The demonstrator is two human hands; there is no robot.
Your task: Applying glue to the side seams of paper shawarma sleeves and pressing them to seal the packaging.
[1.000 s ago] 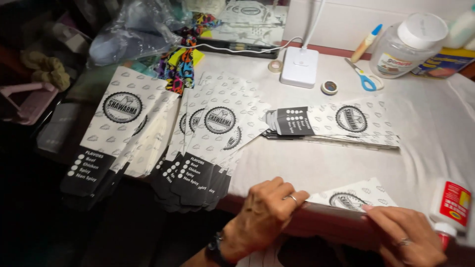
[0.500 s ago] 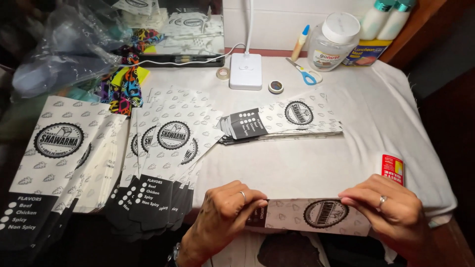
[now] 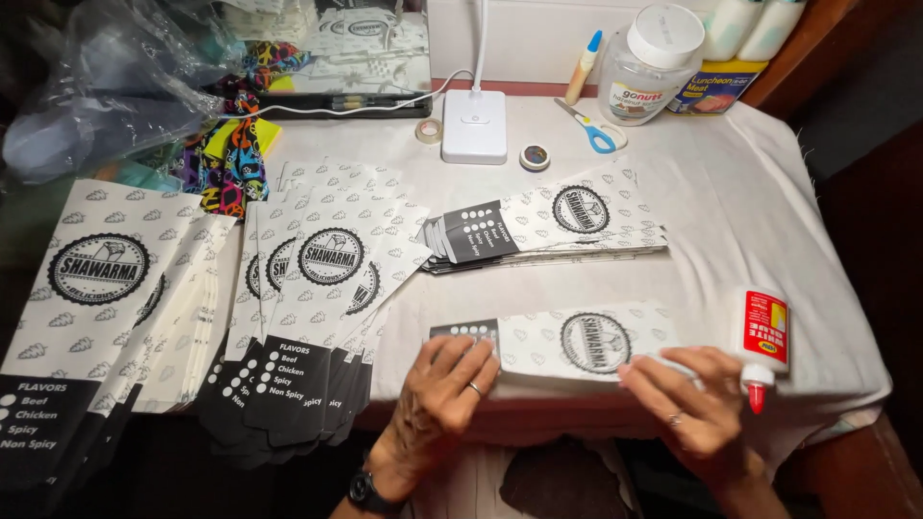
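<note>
Lying flat at the near edge of the white-clothed counter (image 3: 769, 221), a printed paper bag (image 3: 577, 341) runs lengthwise left to right, black end leftward. Far left, similar white bags with round black emblems fan out in a stack (image 3: 317, 288). The left hand (image 3: 437, 394) presses the black end, fingers slightly spread. The right hand (image 3: 692, 399) rests fingers together on the other end. A red-labelled glue bottle (image 3: 762, 341) lies just right.
</note>
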